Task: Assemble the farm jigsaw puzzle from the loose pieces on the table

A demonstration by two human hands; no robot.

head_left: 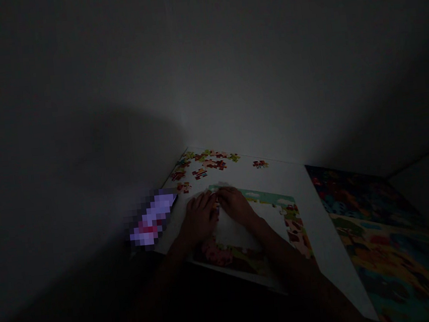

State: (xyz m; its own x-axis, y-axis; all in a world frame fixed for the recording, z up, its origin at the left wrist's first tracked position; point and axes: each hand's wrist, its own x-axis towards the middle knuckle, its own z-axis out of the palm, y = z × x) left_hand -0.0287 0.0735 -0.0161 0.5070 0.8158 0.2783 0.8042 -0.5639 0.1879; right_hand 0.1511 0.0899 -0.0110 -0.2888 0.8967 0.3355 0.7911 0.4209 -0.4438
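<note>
A partly assembled jigsaw puzzle [246,259] lies on a white surface, its border joined around a bare white middle. At its upper left corner my two hands come together. My left hand [200,217] is closed, fingers bent over the left border beside a small colourful jigsaw piece [216,209]. My right hand [237,205] curls in from the other side, with its fingertips pressed down at the same spot. Darkness and the fingers hide most of what they grip.
Several loose jigsaw pieces [210,162] lie scattered at the back left, and a small cluster [260,164] sits farther right. A lit, blurred-out phone [154,220] is at the left edge. Colourful picture sheets [374,247] cover the right side. Pale walls rise behind.
</note>
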